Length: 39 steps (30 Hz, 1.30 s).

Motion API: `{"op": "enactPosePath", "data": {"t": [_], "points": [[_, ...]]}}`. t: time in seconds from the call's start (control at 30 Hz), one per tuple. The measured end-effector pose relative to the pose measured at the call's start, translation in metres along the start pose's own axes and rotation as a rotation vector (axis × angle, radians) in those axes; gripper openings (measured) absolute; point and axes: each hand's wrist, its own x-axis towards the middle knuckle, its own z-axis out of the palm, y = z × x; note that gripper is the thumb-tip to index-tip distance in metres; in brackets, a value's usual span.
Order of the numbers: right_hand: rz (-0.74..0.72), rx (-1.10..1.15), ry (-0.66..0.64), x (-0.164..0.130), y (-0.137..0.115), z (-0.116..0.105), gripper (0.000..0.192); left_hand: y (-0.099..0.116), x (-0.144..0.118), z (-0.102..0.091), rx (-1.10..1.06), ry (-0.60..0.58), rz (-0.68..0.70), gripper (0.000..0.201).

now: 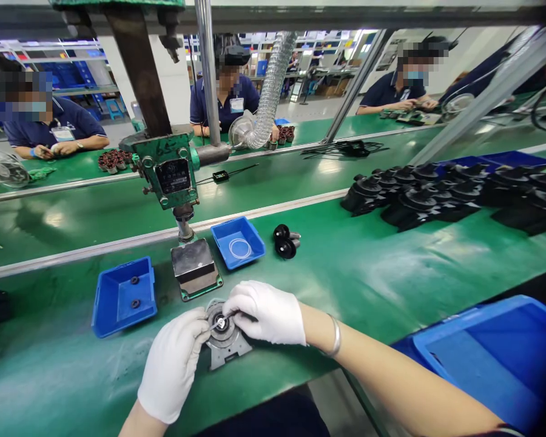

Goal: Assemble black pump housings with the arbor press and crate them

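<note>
Directly between left grip [174, 353] and right grip [264, 312], gray part [224, 341]

Grey metal part [230, 352], round and dark-ringed at far end, on green workbench [346, 291].

The bracket [230, 353] looks matt metal, the gloves [273, 312] cloth, the tabletop [337, 276] smooth, glossy.

Factory, with press [175, 173] and green workbenches [346, 285]
</note>
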Motion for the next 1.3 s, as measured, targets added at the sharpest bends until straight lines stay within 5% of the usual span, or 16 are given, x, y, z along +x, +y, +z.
{"op": "enactPosePath", "data": {"t": [0.17,0.83,1.0,1.17,1.3], "points": [[-0.048,-0.069,0.184,-0.021,-0.013,0.013,0.047,0.008,-0.003,0.0,0.053,-0.036,-0.044,0.015],[-0.115,-0.121,0.252,-0.022,-0.016,0.015,0.034,0.004,-0.002,-0.006,0.224,0.006,0.164,0.023],[-0.037,-0.074,0.215,-0.031,-0.019,0.021,0.068,0.007,-0.005,-0.009,0.117,-0.056,0.087,0.019],[0.027,-0.11,0.178,-0.039,-0.025,0.034,0.039,0.01,-0.012,-0.014,-0.115,-0.247,-0.008,0.027],[-0.06,-0.199,0.171,-0.043,-0.028,0.041,0.028,0.012,-0.017,-0.022,-0.185,-0.366,-0.01,0.036]]}}
